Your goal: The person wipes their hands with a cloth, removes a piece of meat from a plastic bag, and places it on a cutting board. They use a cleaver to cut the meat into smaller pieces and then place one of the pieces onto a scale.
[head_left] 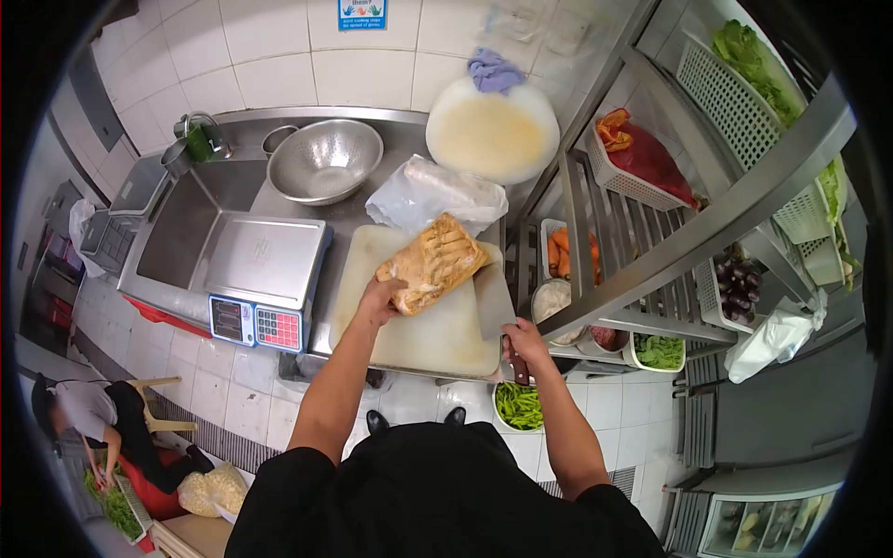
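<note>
A thick orange-yellow block of what looks like marinated meat (433, 264) lies slantwise on the white cutting board (358, 335). My left hand (379, 301) grips its near left end, thumb on top. In my right hand (526, 342) is a cleaver (493, 299) with a broad steel blade and a brown handle. The blade lies along the board's right side, its upper end right at the block's right end. Behind the block rests a clear plastic bag (395, 200) with a pale, long item inside.
Left of the board stands a digital scale (265, 260), beside the sink (177, 244). A steel colander (326, 162) and a round white board (493, 130) are at the back. A metal rack (642, 251) with vegetable baskets borders the right. Another person (102, 418) sits at lower left.
</note>
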{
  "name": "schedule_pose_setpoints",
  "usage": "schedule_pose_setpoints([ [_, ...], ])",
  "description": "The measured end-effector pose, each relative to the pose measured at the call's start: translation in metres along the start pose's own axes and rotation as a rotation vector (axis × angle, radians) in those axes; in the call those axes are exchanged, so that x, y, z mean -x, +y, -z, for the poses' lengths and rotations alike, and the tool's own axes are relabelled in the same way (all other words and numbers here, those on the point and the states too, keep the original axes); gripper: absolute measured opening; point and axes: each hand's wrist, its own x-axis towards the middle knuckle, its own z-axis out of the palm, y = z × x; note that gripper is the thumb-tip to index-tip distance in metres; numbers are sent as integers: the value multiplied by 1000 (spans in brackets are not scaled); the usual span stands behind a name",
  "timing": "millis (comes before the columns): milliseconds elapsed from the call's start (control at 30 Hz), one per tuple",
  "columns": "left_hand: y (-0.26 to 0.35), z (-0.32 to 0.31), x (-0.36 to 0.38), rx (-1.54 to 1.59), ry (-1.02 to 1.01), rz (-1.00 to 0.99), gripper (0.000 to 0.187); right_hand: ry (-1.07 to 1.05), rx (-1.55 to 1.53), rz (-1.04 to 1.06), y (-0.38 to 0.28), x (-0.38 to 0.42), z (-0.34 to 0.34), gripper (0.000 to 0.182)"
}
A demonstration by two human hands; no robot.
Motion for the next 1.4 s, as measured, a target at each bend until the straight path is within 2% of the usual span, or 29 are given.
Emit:
schedule_pose_setpoints([
  [67,-1,-7,-8,-14,-9,-14,61,1,13,24,-7,-6,-6,10],
  [167,-13,-12,-13,-102,113,-120,63,14,-16,10,-13,-5,-17,10],
  [233,-19,-16,-15,-342,216,-422,65,5,-42,18,-20,-5,-20,10],
  [267,-12,-24,-2,-340,219,-423,65,3,-39,18,-21,-8,-19,10],
  [333,5,-37,27,-568,407,-552,65,-67,-64,78,-22,-16,-19,10],
  [367,14,-37,36,-568,411,-550,65,-70,-62,75,-26,-18,-23,10],
  [433,23,-30,50,-778,292,-824,65,-106,-140,59,-35,-22,-31,11],
  [467,21,-20,52,-776,299,-813,65,-111,-134,49,-39,-21,-31,11],
  [533,17,2,53,-1196,298,-1228,65,-98,-148,30,-45,-19,-31,10],
  [667,-11,24,54,-1339,287,-1185,57,-60,45,-25,-22,-13,-12,13],
  [733,-21,23,52,-1344,380,-1182,48,-69,30,-45,-8,-5,-4,13],
  [867,-11,27,41,-1311,336,-1188,42,-74,-2,-36,5,11,-1,12],
  [933,-1,28,34,-1224,318,-1036,29,-61,8,-29,8,20,-1,10],
  [967,11,19,30,-1228,316,-1037,29,-45,3,-52,10,24,-1,11],
  [1033,37,-5,18,-744,380,-809,17,-30,-6,-78,17,28,1,11],
  [1167,97,-53,-1,-59,74,-708,19,-44,-43,-68,31,28,3,12],
  [1200,112,-61,0,-64,70,-710,19,-45,-58,-57,34,28,3,12],
  [1267,134,-73,-1,-2,36,-576,19,-48,-69,-55,39,29,3,12],
  [1400,155,-48,-15,202,135,-725,19,-41,-87,-59,41,38,1,11],
])
